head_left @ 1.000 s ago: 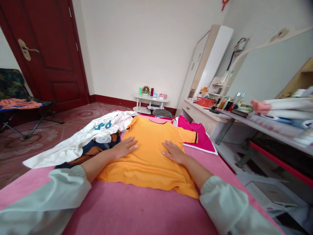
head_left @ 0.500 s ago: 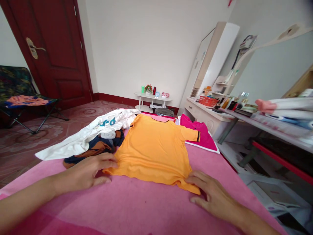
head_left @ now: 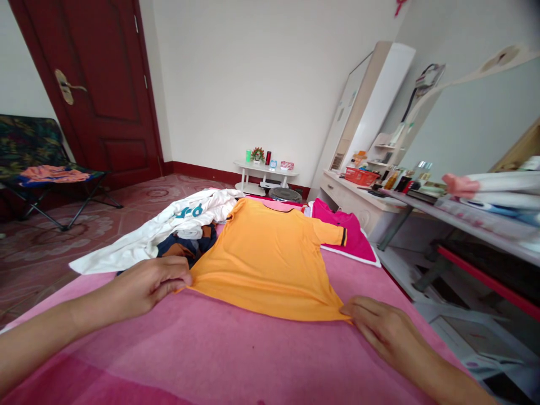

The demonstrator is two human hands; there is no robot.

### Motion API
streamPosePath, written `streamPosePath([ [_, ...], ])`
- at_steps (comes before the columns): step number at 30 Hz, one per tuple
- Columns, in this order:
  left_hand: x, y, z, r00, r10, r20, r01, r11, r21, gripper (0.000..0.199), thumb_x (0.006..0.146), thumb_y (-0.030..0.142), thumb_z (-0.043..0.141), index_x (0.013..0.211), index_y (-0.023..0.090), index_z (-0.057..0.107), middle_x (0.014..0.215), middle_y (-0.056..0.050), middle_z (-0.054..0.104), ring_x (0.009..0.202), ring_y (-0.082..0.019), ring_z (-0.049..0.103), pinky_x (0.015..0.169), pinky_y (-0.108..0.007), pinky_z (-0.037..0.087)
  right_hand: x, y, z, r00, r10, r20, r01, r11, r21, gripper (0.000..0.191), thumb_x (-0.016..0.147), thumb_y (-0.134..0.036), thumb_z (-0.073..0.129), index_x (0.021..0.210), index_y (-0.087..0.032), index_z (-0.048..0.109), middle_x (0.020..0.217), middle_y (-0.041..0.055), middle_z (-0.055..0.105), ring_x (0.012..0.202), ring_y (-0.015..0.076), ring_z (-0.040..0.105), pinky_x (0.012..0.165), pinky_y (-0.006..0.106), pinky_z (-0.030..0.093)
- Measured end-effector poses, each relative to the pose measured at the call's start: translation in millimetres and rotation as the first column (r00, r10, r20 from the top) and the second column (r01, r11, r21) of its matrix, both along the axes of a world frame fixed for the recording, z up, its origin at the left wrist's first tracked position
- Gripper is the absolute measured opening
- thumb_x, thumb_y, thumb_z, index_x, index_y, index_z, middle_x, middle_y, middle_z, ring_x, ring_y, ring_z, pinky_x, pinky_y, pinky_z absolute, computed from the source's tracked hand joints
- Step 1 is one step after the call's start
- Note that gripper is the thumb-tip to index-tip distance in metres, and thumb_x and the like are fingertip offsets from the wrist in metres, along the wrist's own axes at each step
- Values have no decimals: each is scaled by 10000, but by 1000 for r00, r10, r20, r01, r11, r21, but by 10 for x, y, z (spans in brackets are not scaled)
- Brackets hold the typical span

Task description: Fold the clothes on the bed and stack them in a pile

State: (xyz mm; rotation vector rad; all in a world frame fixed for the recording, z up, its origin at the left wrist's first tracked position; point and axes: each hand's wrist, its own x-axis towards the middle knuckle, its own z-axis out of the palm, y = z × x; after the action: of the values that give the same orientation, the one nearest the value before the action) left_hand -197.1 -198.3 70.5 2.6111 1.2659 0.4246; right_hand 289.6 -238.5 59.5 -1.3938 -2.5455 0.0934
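Your hands have slid down from the middle of the yellow shirt (head_left: 270, 259), where both lay flat a second ago, to its two near corners, and the hem that was rippled is now drawn fairly straight between them. Your left hand (head_left: 147, 287) pinches the left corner of the hem between thumb and fingers; your right hand (head_left: 390, 334) pinches the right corner the same way, the thumb partly hidden from view.

Spread before you on a pink cover (head_left: 253, 365), the shirt lies with its dark-edged collar at the far end. One short sleeve, banded in black, reaches right over the edge of a magenta garment (head_left: 358, 239). To the shirt's left, close by your left hand, dark clothes (head_left: 179, 247) sit bunched beside a long white top (head_left: 126, 253) marked with teal lettering.

Beyond the cover, a low white table (head_left: 270, 170) by the wall bears a small potted plant (head_left: 257, 154). A folding chair (head_left: 29, 140) stands near the red door (head_left: 122, 84) at left; an orange basket (head_left: 360, 178) sits on the dresser (head_left: 336, 184) at right.
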Motion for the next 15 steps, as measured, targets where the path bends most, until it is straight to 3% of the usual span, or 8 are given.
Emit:
streamPosePath([
  [9,-137,-119,174,999,-35,1,35,988,-148,276,902,285,348,738,248,568,778,29,604,704,-120,544,657,-208,390,169,-105,324,996,16,-88,-25,995,-97,275,900,-310,407,891,-343,680,863,96,644,753,177,639,669,266,497],
  [15,-124,-355,468,999,20,-41,-29,970,-240,253,889,277,389,763,246,605,799,56,609,730,-99,541,691,-181,374,105,-316,641,998,-19,-52,11,990,-139,291,896,-311,421,799,-243,687,799,55,647,734,150,632,668,209,488],
])
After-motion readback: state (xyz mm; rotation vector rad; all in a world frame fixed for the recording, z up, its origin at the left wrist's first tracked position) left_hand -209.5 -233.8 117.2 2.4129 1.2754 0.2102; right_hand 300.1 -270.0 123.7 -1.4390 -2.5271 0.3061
